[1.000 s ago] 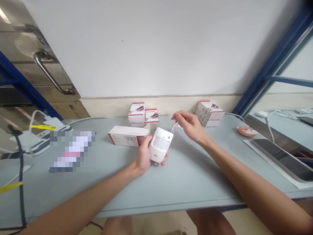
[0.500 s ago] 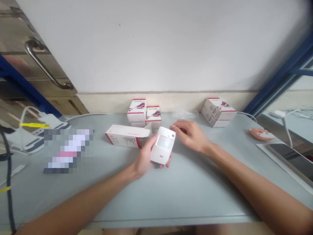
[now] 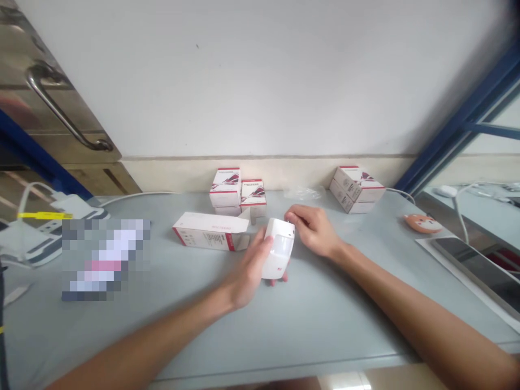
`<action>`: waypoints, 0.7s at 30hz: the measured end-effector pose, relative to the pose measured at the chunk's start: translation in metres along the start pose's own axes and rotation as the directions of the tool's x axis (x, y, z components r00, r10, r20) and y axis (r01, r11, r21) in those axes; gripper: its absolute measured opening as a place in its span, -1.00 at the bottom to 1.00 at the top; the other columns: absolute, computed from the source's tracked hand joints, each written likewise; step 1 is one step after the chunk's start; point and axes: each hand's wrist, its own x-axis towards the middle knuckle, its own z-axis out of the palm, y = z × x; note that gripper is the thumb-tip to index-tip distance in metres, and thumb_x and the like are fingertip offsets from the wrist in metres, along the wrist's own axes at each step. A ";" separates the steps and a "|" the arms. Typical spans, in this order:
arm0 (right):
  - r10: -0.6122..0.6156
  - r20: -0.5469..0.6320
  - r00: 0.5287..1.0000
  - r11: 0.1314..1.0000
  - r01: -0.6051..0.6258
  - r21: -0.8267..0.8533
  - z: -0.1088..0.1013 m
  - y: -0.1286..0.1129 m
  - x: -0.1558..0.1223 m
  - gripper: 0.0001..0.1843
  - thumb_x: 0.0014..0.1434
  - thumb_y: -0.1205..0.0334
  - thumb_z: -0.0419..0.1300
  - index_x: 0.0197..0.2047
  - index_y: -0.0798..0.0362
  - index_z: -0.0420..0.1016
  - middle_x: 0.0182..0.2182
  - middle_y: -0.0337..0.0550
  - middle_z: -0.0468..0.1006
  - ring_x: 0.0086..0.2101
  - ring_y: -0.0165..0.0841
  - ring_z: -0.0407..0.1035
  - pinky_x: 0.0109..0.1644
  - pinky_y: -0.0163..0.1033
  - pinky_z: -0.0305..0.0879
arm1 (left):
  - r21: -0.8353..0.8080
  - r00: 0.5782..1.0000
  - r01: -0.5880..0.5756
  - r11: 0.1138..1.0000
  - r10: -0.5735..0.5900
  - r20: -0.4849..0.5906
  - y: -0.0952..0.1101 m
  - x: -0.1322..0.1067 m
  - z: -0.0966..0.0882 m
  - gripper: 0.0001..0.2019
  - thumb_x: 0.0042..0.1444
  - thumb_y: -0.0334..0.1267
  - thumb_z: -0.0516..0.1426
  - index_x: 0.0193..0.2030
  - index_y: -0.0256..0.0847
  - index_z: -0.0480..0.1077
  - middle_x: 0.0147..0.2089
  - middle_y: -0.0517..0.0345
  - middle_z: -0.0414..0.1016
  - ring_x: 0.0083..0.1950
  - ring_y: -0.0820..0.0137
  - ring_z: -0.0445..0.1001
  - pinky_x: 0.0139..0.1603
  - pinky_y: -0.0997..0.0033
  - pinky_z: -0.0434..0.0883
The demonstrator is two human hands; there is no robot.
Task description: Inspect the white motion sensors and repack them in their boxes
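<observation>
Head view, facing forward and down

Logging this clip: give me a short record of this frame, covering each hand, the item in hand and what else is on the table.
Left hand: holds the white motion sensor nearly upright, fingertips showing below it
Right hand: fingers at the sensor's top corner
Closest item: open white-and-red carton, lying left of the sensor
Behind: white-and-red boxes, more boxes, clear plastic bag
Surface: grey-blue table
</observation>
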 end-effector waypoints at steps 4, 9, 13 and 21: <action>0.003 0.015 1.000 1.000 -0.003 -0.005 0.002 0.004 0.001 -0.69 0.44 0.19 0.04 -0.36 -0.01 0.42 -0.44 -0.19 0.50 -0.39 -0.32 0.35 -0.24 -0.17 0.19 | 0.028 1.000 0.020 0.999 -0.019 -0.009 0.006 -0.002 0.002 -0.48 0.42 0.29 -0.06 0.12 -0.15 0.23 -0.23 0.05 0.57 -0.34 0.27 0.62 -0.44 0.41 0.41; 0.012 0.008 1.000 1.000 -0.012 0.002 0.005 0.005 0.001 -0.69 0.44 0.18 0.03 -0.34 -0.01 0.43 -0.44 -0.18 0.52 -0.38 -0.30 0.37 -0.22 -0.16 0.21 | 0.019 1.000 0.029 0.999 -0.029 -0.009 0.009 -0.001 0.003 -0.49 0.42 0.27 -0.06 0.12 -0.15 0.24 -0.24 0.06 0.54 -0.35 0.28 0.61 -0.45 0.42 0.40; 0.008 -0.002 1.000 1.000 -0.008 0.006 0.007 0.005 0.001 -0.68 0.45 0.17 0.01 -0.34 -0.01 0.44 -0.43 -0.19 0.54 -0.39 -0.31 0.37 -0.23 -0.17 0.21 | 0.014 1.000 0.020 1.000 -0.020 -0.011 0.004 0.000 0.002 -0.47 0.41 0.29 -0.05 0.15 -0.15 0.24 -0.24 0.06 0.54 -0.36 0.27 0.62 -0.48 0.43 0.40; 0.011 -0.006 1.000 1.000 -0.011 0.001 0.006 0.005 0.000 -0.68 0.44 0.19 0.03 -0.36 -0.01 0.44 -0.44 -0.20 0.54 -0.41 -0.33 0.36 -0.25 -0.18 0.21 | 0.021 1.000 0.020 1.000 -0.020 0.011 0.000 0.001 -0.001 -0.45 0.41 0.31 -0.08 0.17 -0.14 0.24 -0.23 0.07 0.54 -0.35 0.28 0.62 -0.47 0.44 0.42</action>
